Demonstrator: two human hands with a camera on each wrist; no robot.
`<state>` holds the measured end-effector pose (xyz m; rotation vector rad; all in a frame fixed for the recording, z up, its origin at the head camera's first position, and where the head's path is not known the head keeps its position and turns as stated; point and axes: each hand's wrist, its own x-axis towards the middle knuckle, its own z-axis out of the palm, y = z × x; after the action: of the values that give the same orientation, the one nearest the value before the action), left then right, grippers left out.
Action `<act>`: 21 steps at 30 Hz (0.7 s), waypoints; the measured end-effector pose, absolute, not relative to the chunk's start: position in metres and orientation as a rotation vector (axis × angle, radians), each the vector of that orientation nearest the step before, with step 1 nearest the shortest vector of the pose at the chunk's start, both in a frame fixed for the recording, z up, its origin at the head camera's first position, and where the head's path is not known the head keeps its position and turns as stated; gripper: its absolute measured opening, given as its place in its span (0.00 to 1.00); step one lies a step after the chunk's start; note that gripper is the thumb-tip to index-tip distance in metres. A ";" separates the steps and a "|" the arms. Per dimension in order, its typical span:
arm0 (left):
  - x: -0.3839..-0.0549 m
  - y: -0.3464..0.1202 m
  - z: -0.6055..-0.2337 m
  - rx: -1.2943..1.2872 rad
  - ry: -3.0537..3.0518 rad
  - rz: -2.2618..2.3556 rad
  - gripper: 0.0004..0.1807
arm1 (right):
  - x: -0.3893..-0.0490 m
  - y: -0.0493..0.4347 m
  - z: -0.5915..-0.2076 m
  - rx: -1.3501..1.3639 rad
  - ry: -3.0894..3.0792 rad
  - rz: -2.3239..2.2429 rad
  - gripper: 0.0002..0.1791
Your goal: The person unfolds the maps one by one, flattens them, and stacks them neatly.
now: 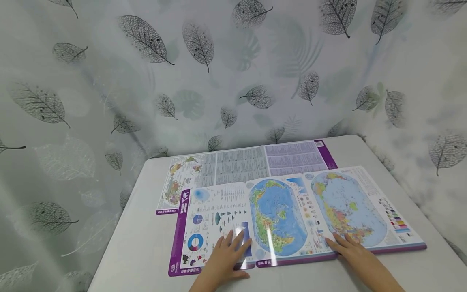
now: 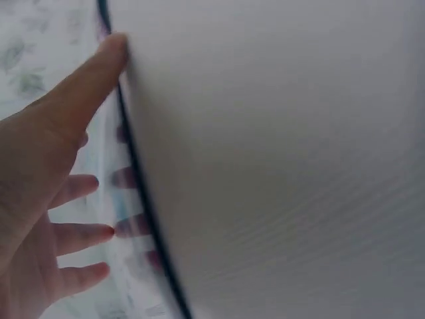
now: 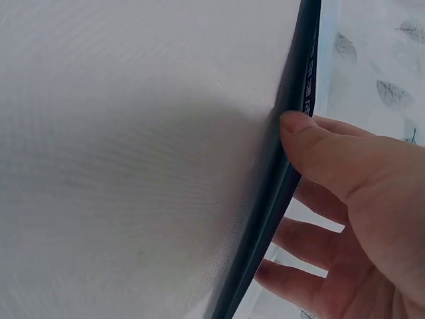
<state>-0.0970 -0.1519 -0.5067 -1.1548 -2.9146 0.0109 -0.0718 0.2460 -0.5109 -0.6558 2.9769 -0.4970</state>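
A glossy folding world map [image 1: 238,198] lies spread on the white table, with purple borders and charts on its left panel. Over the lower part of that left panel, my left hand [image 1: 224,257] rests with fingers spread and its thumb beside the near edge. My right hand [image 1: 352,251] lies on the near edge of the right-hand map panel, fingers extended. In the left wrist view, the left fingers are reflected in the shiny surface. The right wrist view has the right thumb [image 3: 299,129] against the map's dark edge. Neither hand's fingers curl round anything.
A second folding map [image 1: 240,162], with grey and lilac text panels, lies behind and is partly covered by the first. White tabletop [image 1: 127,243] shows around both. A leaf-patterned curtain [image 1: 219,89] hangs along the back and sides of the table.
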 end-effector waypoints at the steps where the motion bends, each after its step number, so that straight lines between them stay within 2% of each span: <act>1: -0.096 -0.151 -0.509 -1.152 -2.886 0.050 0.46 | -0.072 0.246 -0.511 -0.648 2.975 -0.510 0.25; 6: -0.093 -0.146 -0.515 -1.120 -2.788 0.155 0.36 | -0.072 0.246 -0.509 -0.628 2.983 -0.546 0.24; 13: -0.089 -0.142 -0.512 -1.150 -2.842 0.157 0.41 | -0.070 0.249 -0.507 -0.672 3.002 -0.585 0.23; 21: -0.084 -0.137 -0.514 -1.179 -2.715 0.086 0.41 | -0.068 0.247 -0.500 -0.761 3.063 -0.537 0.27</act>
<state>-0.0838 -0.1375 -0.5135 -1.1789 -2.7145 0.0856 -0.0682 0.2468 -0.4996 -0.7610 3.0625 -0.5367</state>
